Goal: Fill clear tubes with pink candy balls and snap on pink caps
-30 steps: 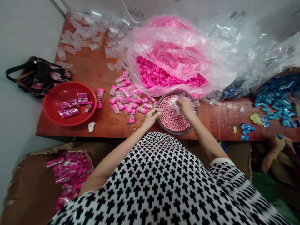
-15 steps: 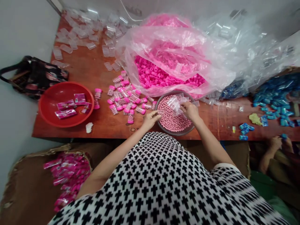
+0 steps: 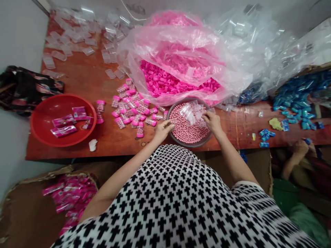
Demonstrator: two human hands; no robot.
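Observation:
A dark bowl [image 3: 171, 137] of pink beads [image 3: 190, 135] stands at the table's front edge, with several clear plastic containers [image 3: 190, 113] lying on the beads. My left hand [image 3: 162, 131] is closed at the bowl's left rim, thumb and fingers pinching what looks like a small clear container, mostly hidden. On the right side of the bowl, my right hand [image 3: 212, 122] has its fingertips closed on a clear container at the edge of the pile. Left of the bowl lie several bead-filled bottles [image 3: 134, 110] with pink caps.
Behind the bowl sits a plastic bag [image 3: 168, 38] of pink caps. A red basin [image 3: 41, 132] with pink packets is at left, near a dark bag [image 3: 28, 86]. Blue pieces [image 3: 297, 106] lie at right, where another person's hands [image 3: 300, 150] work. An open carton [image 3: 20, 206] stands below.
The view has shifted, so the table's things sit a little further left. Both hands stay at the bowl, with the left hand slightly further from the beads.

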